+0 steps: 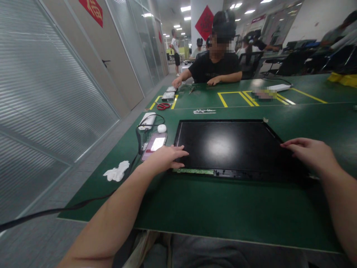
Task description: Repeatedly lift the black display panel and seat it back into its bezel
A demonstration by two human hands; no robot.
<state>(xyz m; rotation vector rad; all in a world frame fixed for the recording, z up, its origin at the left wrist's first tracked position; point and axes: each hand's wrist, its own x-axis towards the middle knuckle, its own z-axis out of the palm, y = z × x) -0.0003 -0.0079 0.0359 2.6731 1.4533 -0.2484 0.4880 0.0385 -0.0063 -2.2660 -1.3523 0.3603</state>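
A black display panel (242, 158) lies flat on the green table in front of me, its dark surface reflecting a bright patch. A green circuit strip (195, 171) runs along the left part of its near edge. My left hand (167, 158) rests over the panel's left edge, thumb and fingers apart, the fingertips on its surface. At the right edge, my right hand (314, 152) has its thumb and fingers pinched together on the rim. The underside of the panel is hidden.
Left of the panel are a phone (154, 145), a round white case (161, 128), a white power bank (147, 121) with a black cable, and crumpled tissue (117, 171). Beyond lie red-handled scissors (163, 106) and white strips (205, 111). Another person (217, 67) sits opposite, touching small boxes (169, 96).
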